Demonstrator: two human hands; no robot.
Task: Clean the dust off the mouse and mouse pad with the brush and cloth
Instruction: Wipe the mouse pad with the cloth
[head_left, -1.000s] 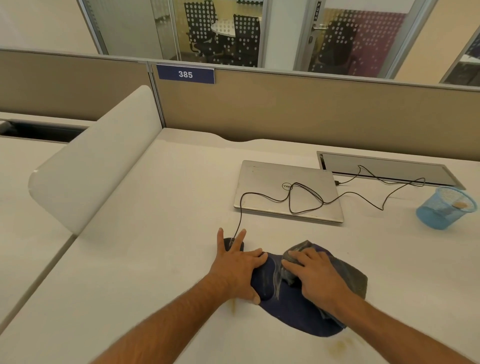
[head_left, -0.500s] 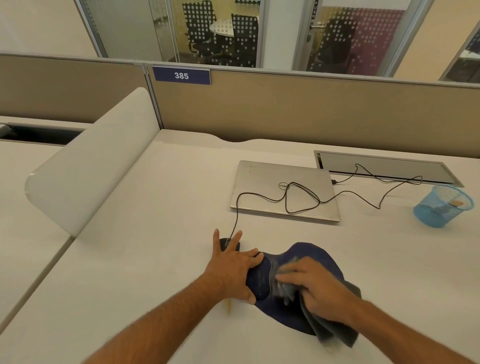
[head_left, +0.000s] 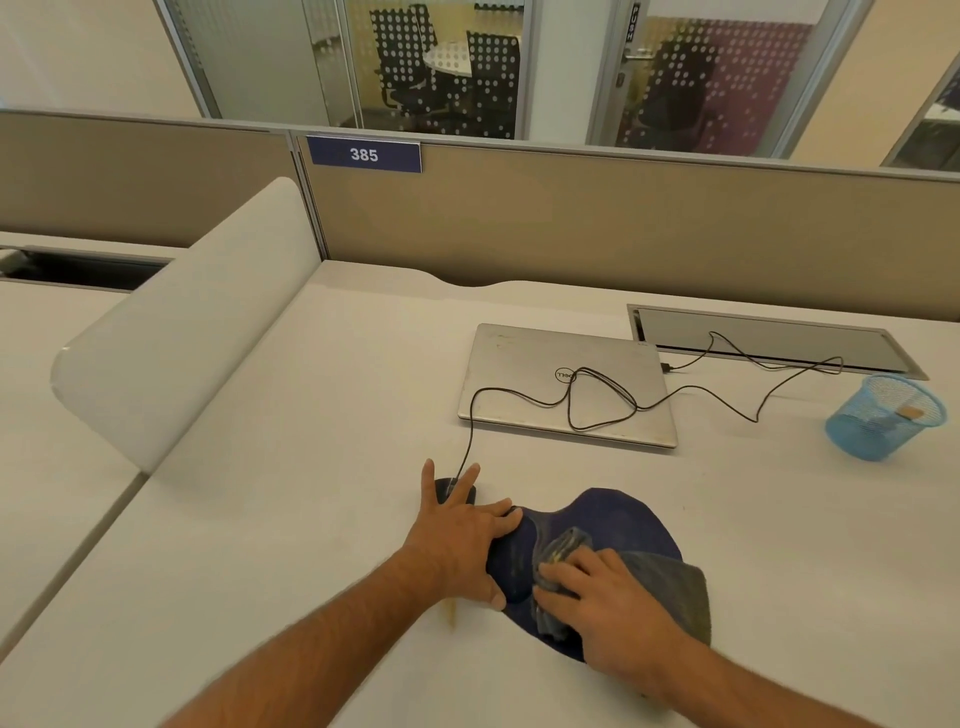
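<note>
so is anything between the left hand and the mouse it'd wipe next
Nothing visible does. The left hand lies flat on the desk, its fingers spread over the mouse, its thumb side on the mouse pad. Only the mouse's own cable runs off toward the laptop.

A dark blue nameplate (head_left: 363, 154) fixed to the top edge of the beige partition at the far side of the table reads "385" in white numerals. The closed silver laptop (head_left: 566, 384) lying on the table right of centre carries a round "DELL" logo (head_left: 565, 374) on its lid, seen at an angle and partly crossed by a thin black cable. Far off behind the partition, a narrow vertical plate (head_left: 629, 23) on the glass door frame spells "PUSH" with its letters stacked downward; no other writing can be read.
</note>
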